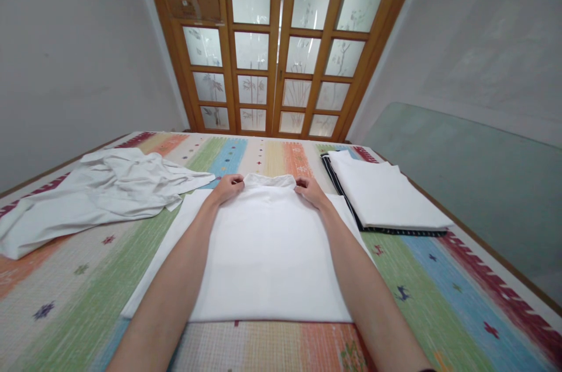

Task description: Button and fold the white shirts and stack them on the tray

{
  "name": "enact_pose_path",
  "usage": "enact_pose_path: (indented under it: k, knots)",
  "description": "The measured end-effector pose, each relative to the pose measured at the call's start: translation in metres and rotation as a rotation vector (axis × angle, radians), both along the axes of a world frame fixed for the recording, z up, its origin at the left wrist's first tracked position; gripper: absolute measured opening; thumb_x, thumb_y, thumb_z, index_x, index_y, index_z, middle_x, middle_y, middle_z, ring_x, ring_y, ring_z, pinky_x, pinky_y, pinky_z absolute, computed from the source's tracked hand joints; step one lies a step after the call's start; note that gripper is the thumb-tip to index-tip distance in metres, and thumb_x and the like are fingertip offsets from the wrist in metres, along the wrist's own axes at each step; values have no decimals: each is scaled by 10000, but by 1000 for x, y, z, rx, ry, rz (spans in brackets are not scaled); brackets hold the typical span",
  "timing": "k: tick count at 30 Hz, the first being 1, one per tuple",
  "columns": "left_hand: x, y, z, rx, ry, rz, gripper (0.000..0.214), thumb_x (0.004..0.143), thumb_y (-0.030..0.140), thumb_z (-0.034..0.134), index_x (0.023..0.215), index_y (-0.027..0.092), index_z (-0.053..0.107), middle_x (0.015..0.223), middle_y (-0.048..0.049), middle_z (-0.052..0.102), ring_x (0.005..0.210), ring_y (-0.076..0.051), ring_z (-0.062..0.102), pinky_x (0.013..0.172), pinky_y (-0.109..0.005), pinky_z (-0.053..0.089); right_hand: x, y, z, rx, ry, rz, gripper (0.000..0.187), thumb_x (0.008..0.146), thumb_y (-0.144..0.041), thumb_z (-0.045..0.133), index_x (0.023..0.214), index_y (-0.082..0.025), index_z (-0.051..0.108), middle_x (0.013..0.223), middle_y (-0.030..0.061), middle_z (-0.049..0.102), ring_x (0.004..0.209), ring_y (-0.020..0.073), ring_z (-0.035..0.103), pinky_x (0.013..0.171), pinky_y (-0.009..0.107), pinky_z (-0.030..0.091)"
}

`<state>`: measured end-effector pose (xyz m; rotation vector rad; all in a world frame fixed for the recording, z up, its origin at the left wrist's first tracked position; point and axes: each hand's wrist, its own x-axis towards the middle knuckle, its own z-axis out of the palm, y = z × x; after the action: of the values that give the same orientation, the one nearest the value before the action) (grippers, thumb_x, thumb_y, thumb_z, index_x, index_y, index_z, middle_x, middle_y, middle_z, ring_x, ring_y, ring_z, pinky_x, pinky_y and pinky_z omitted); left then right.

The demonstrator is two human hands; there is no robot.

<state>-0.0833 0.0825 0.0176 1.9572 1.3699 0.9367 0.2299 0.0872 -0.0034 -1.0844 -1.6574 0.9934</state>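
Observation:
A white shirt (268, 255) lies flat in front of me, its collar (269, 181) at the far end. At the collar's left end, my left hand (230, 187) is closed on the fabric with bent fingers. My right hand (309, 190) pinches the shirt at the collar's right end. Both forearms reach across the shirt and cover parts of its sides. The near edge of the shirt forms a straight line toward me.
Crumpled white clothing (109, 184) lies on the left. On the right sits a stack of folded white cloth (386, 193) over a dark patterned cloth (395, 232). A striped, multicoloured cover (105, 278) spreads beneath everything. Wooden glass-paned doors (276, 50) stand beyond.

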Motion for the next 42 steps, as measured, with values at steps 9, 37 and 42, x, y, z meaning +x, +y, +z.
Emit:
enact_pose_path:
  k: [9, 37, 42]
  knots:
    - [13, 3, -11, 135, 282, 137, 175, 838, 175, 414, 769, 188, 574, 812, -74, 659, 819, -214, 589, 785, -324, 442, -11, 1, -8, 175, -262, -155, 143, 651, -125, 541, 717, -167, 661, 705, 11, 662, 713, 169, 574, 721, 287, 450]
    - [19, -84, -6, 159, 694, 106, 473, 957, 346, 321, 1321, 140, 543, 1438, -134, 496, 1363, -280, 400, 1100, -424, 314, -16, -82, -7, 178, -1078, -224, 596, 984, -422, 272, 1465, -81, 359, 1543, 159, 312, 1435, 292, 228, 1146, 439, 175]
    - [-23, -83, -10, 63, 786, 80, 609, 961, 453, 273, 1474, 137, 360, 1555, -120, 299, 1455, -287, 213, 1159, -489, 185, 16, -90, -8, 49, -1123, -335, 727, 960, -549, 237, 1499, -63, 289, 1567, 173, 232, 1452, 337, 161, 1157, 495, 121]
